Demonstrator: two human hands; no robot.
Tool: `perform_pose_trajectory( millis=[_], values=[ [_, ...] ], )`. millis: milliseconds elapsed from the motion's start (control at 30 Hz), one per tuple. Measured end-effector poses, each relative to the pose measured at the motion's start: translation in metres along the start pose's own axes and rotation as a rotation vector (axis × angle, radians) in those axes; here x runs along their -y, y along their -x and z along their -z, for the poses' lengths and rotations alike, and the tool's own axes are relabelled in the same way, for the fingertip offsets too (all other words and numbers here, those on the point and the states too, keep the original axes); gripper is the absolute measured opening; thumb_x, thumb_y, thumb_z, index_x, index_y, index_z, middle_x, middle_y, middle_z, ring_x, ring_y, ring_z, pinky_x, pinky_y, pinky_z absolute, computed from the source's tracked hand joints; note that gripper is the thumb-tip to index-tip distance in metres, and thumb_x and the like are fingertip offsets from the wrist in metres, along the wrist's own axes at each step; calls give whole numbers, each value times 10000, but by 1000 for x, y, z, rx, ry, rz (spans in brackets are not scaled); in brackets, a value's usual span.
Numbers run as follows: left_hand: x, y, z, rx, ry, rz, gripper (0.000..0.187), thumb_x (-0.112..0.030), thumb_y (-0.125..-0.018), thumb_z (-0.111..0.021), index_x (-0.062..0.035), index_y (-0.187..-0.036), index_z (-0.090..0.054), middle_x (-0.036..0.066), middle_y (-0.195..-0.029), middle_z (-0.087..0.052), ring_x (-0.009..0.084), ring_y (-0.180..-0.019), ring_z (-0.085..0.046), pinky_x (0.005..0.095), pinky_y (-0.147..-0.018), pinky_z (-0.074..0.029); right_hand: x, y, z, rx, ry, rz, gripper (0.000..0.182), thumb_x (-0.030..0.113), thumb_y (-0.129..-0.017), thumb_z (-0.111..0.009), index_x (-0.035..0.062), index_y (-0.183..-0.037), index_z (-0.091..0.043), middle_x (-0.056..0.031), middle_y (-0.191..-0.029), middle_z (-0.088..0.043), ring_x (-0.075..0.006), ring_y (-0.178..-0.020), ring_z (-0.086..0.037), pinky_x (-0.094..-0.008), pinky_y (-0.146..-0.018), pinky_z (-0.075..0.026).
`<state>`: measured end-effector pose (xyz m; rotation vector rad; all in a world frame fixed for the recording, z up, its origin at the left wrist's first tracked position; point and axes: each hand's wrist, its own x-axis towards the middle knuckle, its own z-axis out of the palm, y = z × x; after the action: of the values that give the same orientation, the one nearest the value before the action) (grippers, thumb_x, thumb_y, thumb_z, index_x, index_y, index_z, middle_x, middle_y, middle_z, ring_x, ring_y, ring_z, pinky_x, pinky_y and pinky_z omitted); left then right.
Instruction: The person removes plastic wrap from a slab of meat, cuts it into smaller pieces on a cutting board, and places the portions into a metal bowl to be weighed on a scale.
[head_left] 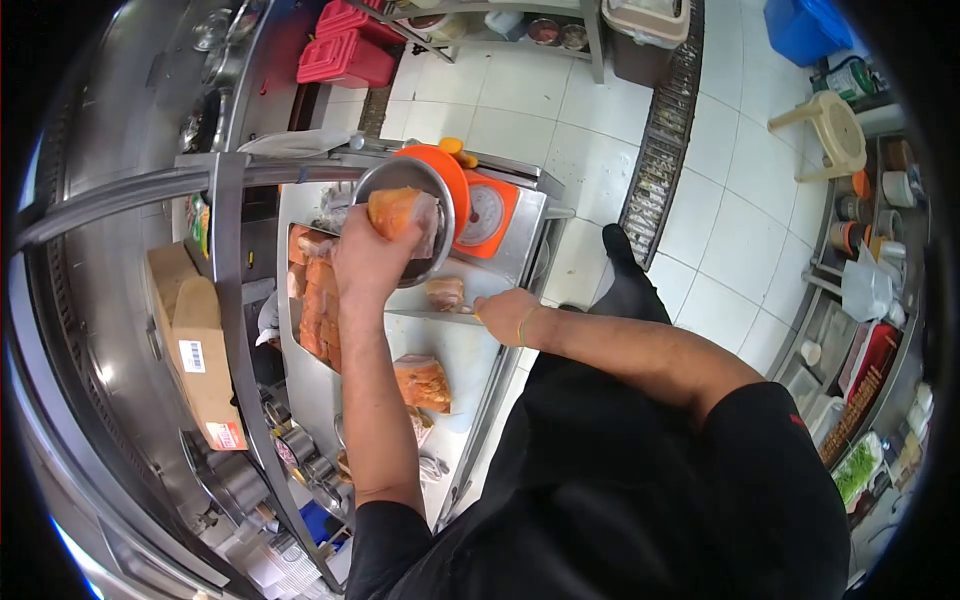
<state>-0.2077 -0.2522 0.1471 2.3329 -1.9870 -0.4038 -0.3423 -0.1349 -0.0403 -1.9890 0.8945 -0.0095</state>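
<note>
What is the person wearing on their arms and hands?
Both arms are bare below short black sleeves, part of a black top. The right wrist wears a thin yellow-green band. The left hand and right hand have no gloves.

Nothing in the frame can be read as words or numbers. The cardboard box [195,345] at the left of the frame carries a white barcode sticker and, lower down, a red and white label, but the print on both is too small and blurred to make out. The round dial of the orange scale [487,213] in the upper middle of the frame has markings around its face, also illegible.
</note>
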Motion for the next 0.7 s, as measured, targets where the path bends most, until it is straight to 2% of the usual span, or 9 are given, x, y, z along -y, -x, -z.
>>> perform_pose_trajectory(
  millis=[133,233,333,433,700],
  values=[
    [-2,1,-3,-22,-41,-24,825,-425,-776,-847,53,-1387,-567,282,-1288,-693,438,-1196,-682,503,-1055,-516,-1,-2,0,9,-11,24,290,84,-936,-583,-18,-1204,-622,-195,-866,-757,-395,-820,-765,-530,-717,-601],
    [0,-1,-8,-77,-106,-69,900,-457,-773,-857,68,-1427,-531,289,-1318,-677,448,-1233,-661,504,-1071,-508,0,1,5,24,-19,-2,268,88,-929,-612,24,-1177,-691,-191,-972,-782,-388,-907,-776,-498,-768,-619],
    [-18,5,0,-39,-111,-23,965,-505,-763,-873,81,-1440,-513,291,-1336,-666,450,-1249,-650,503,-1074,-506,1,1,7,19,2,10,276,85,-915,-631,20,-1176,-693,-189,-979,-784,-383,-909,-779,-491,-769,-620],
    [-20,5,-2,-65,-161,-57,1002,-544,-755,-882,88,-1437,-510,291,-1336,-666,447,-1246,-652,500,-1070,-508,0,0,6,30,3,10,282,86,-906,-641,19,-1174,-695,-185,-980,-786,-378,-907,-780,-486,-766,-621],
    [-28,3,0,-72,-141,-37,998,-543,-782,-868,86,-1456,-484,292,-1345,-658,442,-1257,-649,495,-1072,-507,-1,1,8,10,2,28,285,89,-902,-640,25,-1174,-693,-185,-966,-783,-381,-894,-778,-493,-754,-619]
  ],
)
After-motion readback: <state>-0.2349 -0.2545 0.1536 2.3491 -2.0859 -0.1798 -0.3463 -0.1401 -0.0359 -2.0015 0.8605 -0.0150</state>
